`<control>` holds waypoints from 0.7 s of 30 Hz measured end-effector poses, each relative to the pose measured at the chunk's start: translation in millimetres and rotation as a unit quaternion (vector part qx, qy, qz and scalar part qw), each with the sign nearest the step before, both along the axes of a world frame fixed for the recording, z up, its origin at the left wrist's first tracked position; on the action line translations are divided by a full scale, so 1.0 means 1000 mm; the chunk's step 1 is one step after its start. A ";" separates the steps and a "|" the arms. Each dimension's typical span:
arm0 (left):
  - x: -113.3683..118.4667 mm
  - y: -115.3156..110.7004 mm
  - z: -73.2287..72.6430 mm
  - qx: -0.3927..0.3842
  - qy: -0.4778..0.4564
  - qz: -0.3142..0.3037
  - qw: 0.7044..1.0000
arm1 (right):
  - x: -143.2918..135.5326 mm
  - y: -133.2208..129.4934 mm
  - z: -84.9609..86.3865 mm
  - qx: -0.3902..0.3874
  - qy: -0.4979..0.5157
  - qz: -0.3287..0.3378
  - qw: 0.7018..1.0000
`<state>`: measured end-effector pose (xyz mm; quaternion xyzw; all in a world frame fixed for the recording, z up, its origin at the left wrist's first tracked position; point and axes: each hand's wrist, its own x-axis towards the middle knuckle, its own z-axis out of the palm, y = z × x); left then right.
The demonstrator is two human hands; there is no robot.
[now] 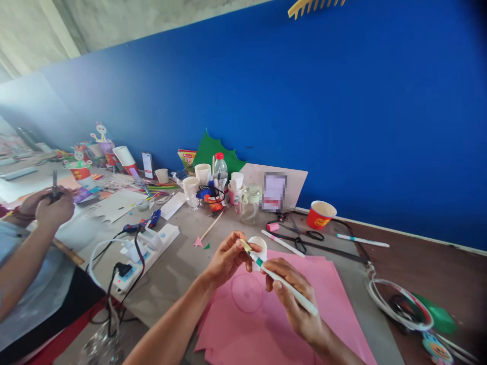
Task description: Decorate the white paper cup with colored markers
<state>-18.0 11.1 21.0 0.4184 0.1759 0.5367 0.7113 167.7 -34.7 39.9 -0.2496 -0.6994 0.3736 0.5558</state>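
My left hand (230,256) pinches a small pale yellow piece (245,246) between thumb and fingers; its material is hard to tell. In my right hand (291,294) is a white marker with a teal band (291,289), its tip pointing at the yellow piece. Whether the tip touches the piece I cannot tell. Both hands are above a stack of pink paper (274,329), whose top sheet bears a drawn circle. Just behind the fingers stands a white cup (260,247), partly hidden by them.
Scissors (300,237), a pink marker (283,243) and a red paper cup (321,215) lie beyond the paper. A glass jar (250,205) stands at the back. Left are a power strip (152,253), a blue glue gun (146,222) and a co-worker's hands (53,203). Cables coil at right.
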 end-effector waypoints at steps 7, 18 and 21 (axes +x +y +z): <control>0.003 -0.002 -0.001 0.026 0.028 -0.003 0.999 | -0.002 0.001 -0.004 0.019 -0.014 -0.009 1.000; 0.015 -0.024 0.001 0.178 0.208 0.098 0.957 | -0.002 0.004 -0.010 0.190 -0.123 -0.047 0.973; 0.018 -0.027 0.000 0.219 0.210 0.083 0.949 | -0.004 0.004 -0.012 0.255 -0.163 -0.081 0.950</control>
